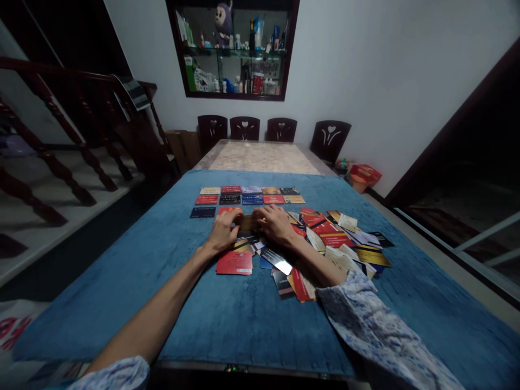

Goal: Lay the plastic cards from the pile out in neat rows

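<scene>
My left hand (pixel 222 230) and my right hand (pixel 277 223) meet over a gold-brown card (pixel 246 222) on the blue cloth (pixel 162 254); both pinch its ends with curled fingers. Beyond them lie neat rows of cards (pixel 251 195), red, blue, black and gold. A dark blue card (pixel 202 212) starts the third row at the left. Under and to the right of my hands spreads a loose heap of cards (pixel 341 241). A red card (pixel 234 263) lies just below my left wrist. My right forearm rests across part of the heap.
The blue cloth covers the near part of a long table; bare marble tabletop (pixel 260 157) shows beyond. Several dark chairs (pixel 280 130) stand at the far end. A wooden stair railing (pixel 73 124) is at left, a glass wall cabinet (pixel 233 49) above, red boxes (pixel 363 176) on the floor right.
</scene>
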`<action>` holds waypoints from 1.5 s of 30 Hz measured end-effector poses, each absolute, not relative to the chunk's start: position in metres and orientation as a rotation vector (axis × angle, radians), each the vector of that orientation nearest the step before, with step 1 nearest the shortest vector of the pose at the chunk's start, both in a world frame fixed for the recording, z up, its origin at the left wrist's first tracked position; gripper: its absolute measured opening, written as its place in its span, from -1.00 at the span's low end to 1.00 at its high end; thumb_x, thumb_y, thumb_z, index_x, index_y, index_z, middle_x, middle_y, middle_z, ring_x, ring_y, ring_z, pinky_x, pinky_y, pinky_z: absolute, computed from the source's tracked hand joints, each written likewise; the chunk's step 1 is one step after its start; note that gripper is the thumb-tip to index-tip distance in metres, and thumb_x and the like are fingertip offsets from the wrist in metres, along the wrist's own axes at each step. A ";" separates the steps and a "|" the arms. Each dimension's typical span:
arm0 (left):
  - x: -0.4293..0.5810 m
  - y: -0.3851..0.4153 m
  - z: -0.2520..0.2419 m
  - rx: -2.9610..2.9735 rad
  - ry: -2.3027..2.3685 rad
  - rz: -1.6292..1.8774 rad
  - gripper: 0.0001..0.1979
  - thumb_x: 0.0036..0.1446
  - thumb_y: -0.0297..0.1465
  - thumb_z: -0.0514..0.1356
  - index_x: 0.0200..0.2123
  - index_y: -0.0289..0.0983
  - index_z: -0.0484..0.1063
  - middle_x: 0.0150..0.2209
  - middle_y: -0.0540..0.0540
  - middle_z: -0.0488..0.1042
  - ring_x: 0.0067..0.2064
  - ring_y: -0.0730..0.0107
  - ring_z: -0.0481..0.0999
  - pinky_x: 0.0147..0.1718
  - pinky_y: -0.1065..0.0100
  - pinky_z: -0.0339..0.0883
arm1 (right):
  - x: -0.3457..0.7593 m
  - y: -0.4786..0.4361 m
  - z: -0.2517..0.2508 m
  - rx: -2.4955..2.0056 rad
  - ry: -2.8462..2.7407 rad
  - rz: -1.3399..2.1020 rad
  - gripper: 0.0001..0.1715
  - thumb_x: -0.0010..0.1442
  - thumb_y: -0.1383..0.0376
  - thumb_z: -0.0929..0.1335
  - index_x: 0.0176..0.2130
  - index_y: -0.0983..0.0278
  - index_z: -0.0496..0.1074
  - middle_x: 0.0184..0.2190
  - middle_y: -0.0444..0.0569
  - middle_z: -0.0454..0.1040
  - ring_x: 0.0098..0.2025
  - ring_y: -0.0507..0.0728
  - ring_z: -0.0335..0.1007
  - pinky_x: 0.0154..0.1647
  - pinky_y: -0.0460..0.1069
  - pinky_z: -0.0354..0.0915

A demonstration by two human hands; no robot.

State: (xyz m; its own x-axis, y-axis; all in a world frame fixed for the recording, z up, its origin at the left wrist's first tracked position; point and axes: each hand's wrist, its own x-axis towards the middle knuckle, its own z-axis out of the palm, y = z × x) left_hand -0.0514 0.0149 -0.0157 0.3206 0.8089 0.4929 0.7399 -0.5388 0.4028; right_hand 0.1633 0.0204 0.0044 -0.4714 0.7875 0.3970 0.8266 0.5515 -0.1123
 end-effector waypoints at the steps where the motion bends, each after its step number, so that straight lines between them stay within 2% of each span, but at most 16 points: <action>1: -0.051 0.014 -0.016 2.476 1.484 0.982 -0.59 0.05 -0.57 0.16 0.00 -0.24 0.42 -0.07 -0.15 0.55 -0.04 0.15 0.49 0.00 0.12 0.34 | 0.164 0.020 0.005 -1.328 -2.407 -0.137 -0.61 0.32 0.30 0.30 0.12 0.18 0.42 -0.06 0.11 0.52 0.01 0.26 0.27 -0.09 0.08 0.12; 5: -0.049 0.012 -0.018 2.491 1.578 0.879 -0.52 0.07 -0.54 0.16 0.09 -0.22 0.36 -0.03 -0.18 0.53 0.00 0.07 0.48 0.03 0.05 0.30 | 0.164 0.018 0.007 -1.371 -2.474 -0.133 -0.48 0.30 0.30 0.30 0.23 0.15 0.34 -0.04 0.11 0.49 0.02 0.27 0.26 -0.07 0.10 0.12; 14: -0.048 0.014 -0.020 2.480 1.587 0.855 -0.48 0.10 -0.55 0.14 0.16 -0.21 0.34 0.07 -0.19 0.51 0.06 0.08 0.46 0.08 0.04 0.26 | 0.164 0.018 0.013 -1.391 -2.521 -0.103 -0.39 0.24 0.34 0.32 0.27 0.18 0.30 0.01 0.15 0.43 0.05 0.29 0.22 -0.08 0.10 0.13; 21: -0.049 0.018 -0.021 2.463 1.516 0.861 -0.47 0.11 -0.49 0.17 0.19 -0.24 0.34 0.12 -0.22 0.49 0.10 0.09 0.46 0.15 0.00 0.23 | 0.167 0.022 0.015 -1.393 -2.553 -0.095 -0.30 0.20 0.17 0.40 0.28 0.20 0.28 0.03 0.17 0.38 0.07 0.31 0.17 -0.07 0.10 0.14; 25: -0.048 0.021 -0.020 2.454 1.522 0.846 -0.43 0.07 -0.40 0.25 0.19 -0.25 0.33 0.13 -0.25 0.48 0.12 0.04 0.45 0.13 -0.02 0.24 | 0.170 0.024 0.016 -1.406 -2.579 -0.107 -0.32 0.22 0.14 0.39 0.28 0.22 0.27 0.03 0.17 0.39 0.07 0.30 0.19 -0.05 0.11 0.14; 30: -0.046 0.025 -0.017 2.457 1.507 0.796 -0.46 0.07 -0.42 0.24 0.17 -0.23 0.35 0.11 -0.23 0.49 0.13 0.02 0.44 0.13 -0.02 0.22 | 0.176 0.027 0.016 -1.405 -2.609 -0.133 -0.37 0.24 0.07 0.38 0.22 0.23 0.32 0.01 0.18 0.42 0.08 0.31 0.20 -0.02 0.13 0.15; 38: -0.035 0.034 -0.006 2.551 1.512 0.664 -0.51 0.10 -0.37 0.26 0.13 -0.25 0.38 0.05 -0.25 0.50 0.08 -0.04 0.43 0.04 -0.02 0.22 | 0.186 0.034 0.023 -1.450 -2.631 -0.096 -0.30 0.19 0.10 0.44 0.23 0.23 0.29 0.08 0.19 0.42 0.14 0.33 0.20 0.00 0.14 0.19; 45: -0.026 0.049 0.003 2.694 1.491 0.564 -0.51 0.13 -0.33 0.24 0.14 -0.23 0.36 -0.02 -0.23 0.47 0.03 0.01 0.36 0.02 0.00 0.17 | 0.200 0.046 0.027 -1.500 -2.601 -0.099 -0.33 0.20 0.07 0.43 0.22 0.21 0.32 0.08 0.19 0.40 0.12 0.32 0.21 -0.01 0.15 0.22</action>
